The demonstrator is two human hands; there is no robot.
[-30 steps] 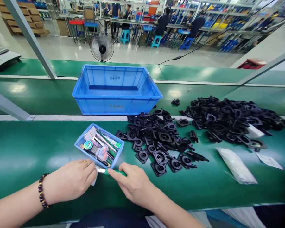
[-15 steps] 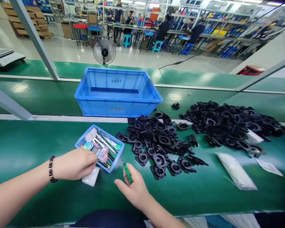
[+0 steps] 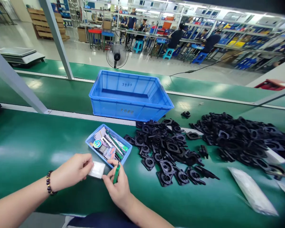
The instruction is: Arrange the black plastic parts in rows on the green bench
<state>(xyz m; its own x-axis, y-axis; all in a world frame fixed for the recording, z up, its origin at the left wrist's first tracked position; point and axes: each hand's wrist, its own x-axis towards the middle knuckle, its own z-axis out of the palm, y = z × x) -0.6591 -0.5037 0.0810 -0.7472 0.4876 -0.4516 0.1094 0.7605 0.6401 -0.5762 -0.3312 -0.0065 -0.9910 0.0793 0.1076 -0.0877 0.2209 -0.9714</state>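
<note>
My left hand [image 3: 77, 169], with a beaded bracelet at the wrist, pinches the left edge of a small white packet [image 3: 97, 169] on the green table. My right hand [image 3: 118, 183] holds a green-handled tool [image 3: 117, 173] with a thin metal tip pointing up, and its thumb is at the packet's right side. Just beyond both hands stands a small blue tray [image 3: 129, 154] with pens, a round tin, cards and a clear case in it.
Behind the tray is a large blue bin [image 3: 130, 109]. Black plastic parts [image 3: 166, 148] are heaped right of the tray, with a larger heap [image 3: 242, 136] farther right. A white plastic bag [image 3: 253, 191] lies at the right. People work in the background.
My left hand has moved from the tray's edge down to the packet. My right hand, still with the green tool, has come left to the packet. The camera view has shifted left.
</note>
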